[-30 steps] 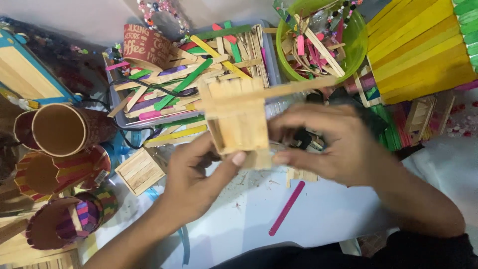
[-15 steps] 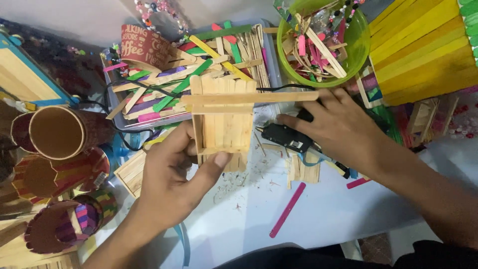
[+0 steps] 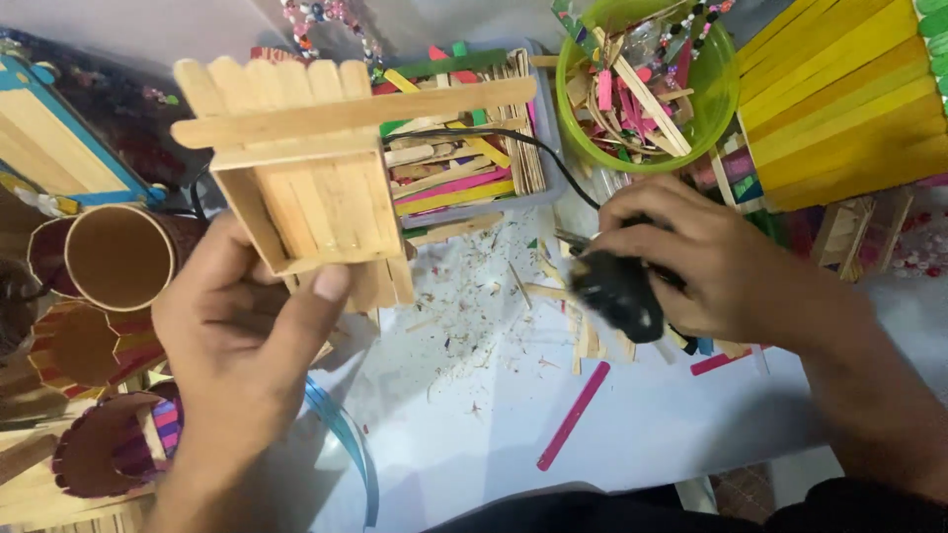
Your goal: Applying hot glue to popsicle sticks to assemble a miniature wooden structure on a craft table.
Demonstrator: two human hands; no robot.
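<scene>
white paper covers the worktable (image 3: 652, 434), littered with wood splinters and shavings. raised above its left side is a small box built of plain craft sticks (image 3: 306, 183), open side toward the camera, with one long stick glued across its top and jutting out to the right. the left hand (image 3: 232, 345) carries it from below, the thumb pressed against the lower front edge and the fingers curled behind, a grip that seems meant to keep the open face tilted up where the person can look into it. the right hand (image 3: 706, 266) is closed around a black glue gun (image 3: 617, 293), whose body is blurred; its black cord (image 3: 513, 148) runs up across the tray behind. the gun sits low over the paper, well apart from the box, probably so that any drip lands on the covering.

just under that hand lie a few loose plain sticks (image 3: 583, 336), and nearer the person a pink stick (image 3: 575, 415) lies alone. behind the box a grey tray of coloured sticks (image 3: 474, 168) stands within reach, beside a green bowl (image 3: 716, 109) of mixed sticks and beads. a yellow stick-built piece (image 3: 839, 99) fills the right corner. at the left edge stand cardboard tubes (image 3: 118, 257), some wrapped in coloured sticks, and a blue ribbon (image 3: 346, 434) curls by the left wrist
</scene>
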